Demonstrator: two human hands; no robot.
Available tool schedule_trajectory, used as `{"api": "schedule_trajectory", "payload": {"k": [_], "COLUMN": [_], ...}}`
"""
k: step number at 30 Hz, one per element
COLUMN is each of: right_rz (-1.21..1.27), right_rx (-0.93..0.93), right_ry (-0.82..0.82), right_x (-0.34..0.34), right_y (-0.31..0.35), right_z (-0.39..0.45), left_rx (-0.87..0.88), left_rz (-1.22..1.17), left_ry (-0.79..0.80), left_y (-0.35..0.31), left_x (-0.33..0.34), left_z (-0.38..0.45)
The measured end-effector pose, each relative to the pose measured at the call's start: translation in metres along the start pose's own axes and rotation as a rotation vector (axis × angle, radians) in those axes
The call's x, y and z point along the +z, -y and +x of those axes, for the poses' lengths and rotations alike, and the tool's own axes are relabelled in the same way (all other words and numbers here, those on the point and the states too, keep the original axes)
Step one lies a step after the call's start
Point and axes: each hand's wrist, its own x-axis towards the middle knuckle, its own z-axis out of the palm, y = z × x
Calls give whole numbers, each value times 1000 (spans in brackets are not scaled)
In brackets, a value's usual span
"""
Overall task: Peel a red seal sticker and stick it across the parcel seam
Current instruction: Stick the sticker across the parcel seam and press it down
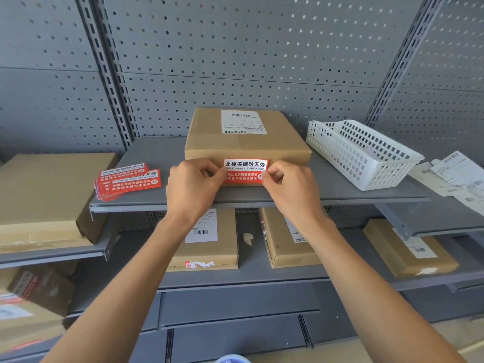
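A brown cardboard parcel (235, 142) with a white shipping label lies on the grey shelf (327, 191). A red seal sticker (245, 170) with white and black print lies against the parcel's front face. My left hand (192, 187) pinches the sticker's left edge and my right hand (290, 187) pinches its right edge. Whether the sticker is pressed down fully I cannot tell. A stack of the same red stickers (128, 183) lies on the shelf to the left of my hands.
A white plastic basket (361, 153) stands to the right of the parcel, with loose paper labels (455, 176) further right. A large cardboard box (44, 197) sits at the left. Several labelled parcels (209, 239) lie on the lower shelf. Pegboard (235, 61) backs the shelf.
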Motion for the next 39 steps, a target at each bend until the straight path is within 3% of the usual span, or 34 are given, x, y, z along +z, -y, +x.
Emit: {"api": "schedule_trajectory", "payload": {"k": [11, 16, 21, 26, 39], "right_rz": [-37, 69, 160, 173, 23], "right_rx": [-4, -52, 40, 85, 94], "right_ry": [-71, -346, -171, -192, -319], "right_x": [-5, -14, 5, 21, -18], "right_y": [-8, -19, -6, 6, 51], "right_z": [0, -10, 1, 6, 48], "left_rx": [26, 202, 81, 46, 58], "left_rz": [51, -39, -28, -93, -32], "left_ry": [-35, -354, -149, -56, -209], "left_y": [-4, 2, 11, 3, -55], "left_x": [-5, -18, 3, 12, -8], "left_z": [-6, -19, -7, -2, 44]}}
